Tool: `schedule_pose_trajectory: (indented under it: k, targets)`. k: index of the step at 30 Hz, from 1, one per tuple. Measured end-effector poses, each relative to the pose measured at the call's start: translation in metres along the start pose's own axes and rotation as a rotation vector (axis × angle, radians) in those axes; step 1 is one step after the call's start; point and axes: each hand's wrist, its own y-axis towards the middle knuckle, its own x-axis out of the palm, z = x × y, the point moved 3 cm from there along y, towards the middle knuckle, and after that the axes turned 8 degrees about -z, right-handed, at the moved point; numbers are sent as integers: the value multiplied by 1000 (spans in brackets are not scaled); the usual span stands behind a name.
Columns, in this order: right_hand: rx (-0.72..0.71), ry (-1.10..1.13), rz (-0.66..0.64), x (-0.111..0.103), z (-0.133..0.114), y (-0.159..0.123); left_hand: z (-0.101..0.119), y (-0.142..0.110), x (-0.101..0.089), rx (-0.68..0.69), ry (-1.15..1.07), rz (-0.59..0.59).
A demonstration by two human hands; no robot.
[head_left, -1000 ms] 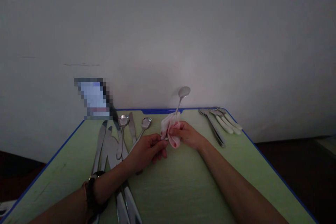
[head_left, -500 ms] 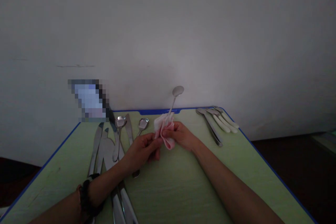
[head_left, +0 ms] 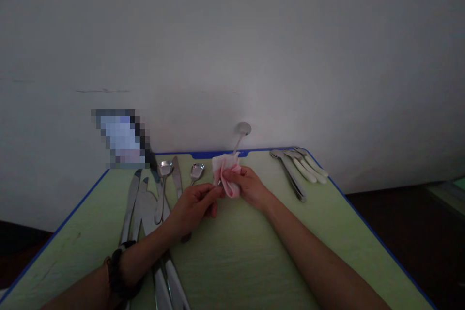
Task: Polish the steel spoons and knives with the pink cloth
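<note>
A long-handled metal spoon (head_left: 243, 129) points up and away above the table's far edge, its bowl against the wall in view. My right hand (head_left: 250, 186) is closed on a pink and white cloth (head_left: 225, 167) folded around the spoon's handle. The handle's lower end is pinched in my left hand (head_left: 199, 202), just left of the cloth. Much of the handle is hidden by cloth and fingers. Beneath and beside my left forearm lie a square-bowled spoon (head_left: 165, 169), a second such spoon (head_left: 197, 171) and several table knives (head_left: 131, 193).
On the right of the green table (head_left: 247, 261) lie stacked metal spoons (head_left: 290, 177) and forks with pale handles (head_left: 308, 169). A pixelated screen device (head_left: 121, 138) leans at the back left. A plain wall (head_left: 232, 48) rises behind the blue table edge.
The cloth has shifted slightly up the handle with my right hand, so a bit of metal shows by my left fingertips. The spoon's bowl has tilted slightly and dipped.
</note>
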Motion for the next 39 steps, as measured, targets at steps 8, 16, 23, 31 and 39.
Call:
schedule_pose_trajectory:
  k: [8,16,23,31,39]
  targets:
    - [-206,374,356,-23,-6,9,-2,-4,6,107,290,-147]
    - [-159,196,337,-13,-4,7,4,-6,12,115,274,-170]
    - [-222,247,428,-12,-4,7,4,-2,10,117,388,-146]
    - [-275,226,583,-38,-10,7,3,-6,9,123,343,-154]
    - [-341,-899,642,-33,-27,-15,-8,-6,5,146,78,-68]
